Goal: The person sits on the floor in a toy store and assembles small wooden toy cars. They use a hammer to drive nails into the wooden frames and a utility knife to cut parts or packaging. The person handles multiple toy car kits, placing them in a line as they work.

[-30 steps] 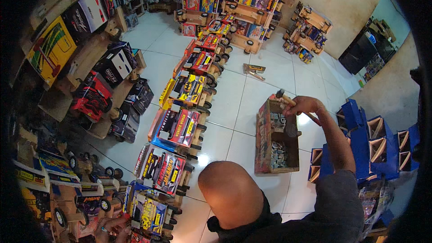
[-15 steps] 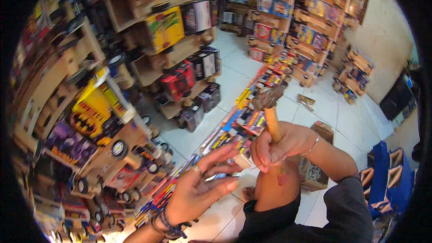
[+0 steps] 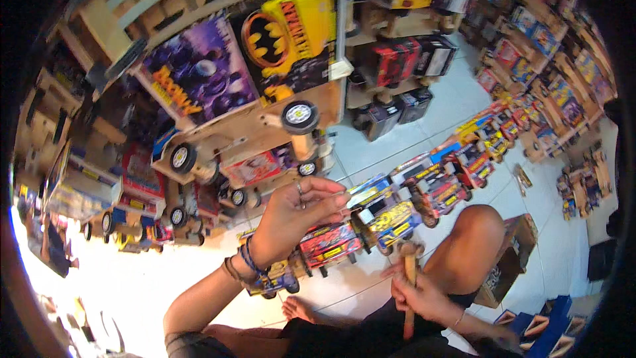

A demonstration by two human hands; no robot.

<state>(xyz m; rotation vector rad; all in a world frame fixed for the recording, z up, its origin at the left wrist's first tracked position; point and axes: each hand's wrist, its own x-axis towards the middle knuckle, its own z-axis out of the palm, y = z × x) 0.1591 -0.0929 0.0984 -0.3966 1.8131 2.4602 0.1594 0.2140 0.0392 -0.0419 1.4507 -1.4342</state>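
My left hand [image 3: 291, 219] is raised in the middle, thumb and fingertips pressed together; whatever they pinch is too small to make out. Just above and to its left is a large wooden toy truck [image 3: 291, 40] with yellow and purple printed panels and black wheels [image 3: 300, 117]. Low on the right, my right hand [image 3: 421, 295] is wrapped round the wooden handle of a hammer [image 3: 410, 266], held upright with its head on top. Behind the left hand a toy truck with a blue and yellow printed body [image 3: 387, 215] stands on the floor.
A row of small toy trucks [image 3: 440, 189] runs across the tiled floor to the far right. Shelf-like stacks of printed wooden trucks [image 3: 543, 46] fill the back. Beside my bent knee sits a wooden box [image 3: 507, 265], with blue pieces [image 3: 540, 321] at lower right.
My view has swung left, bringing the large toy truck nearer the middle. My hands have moved apart: the right hand with the hammer has dropped, while the left hand has closed to a pinch.
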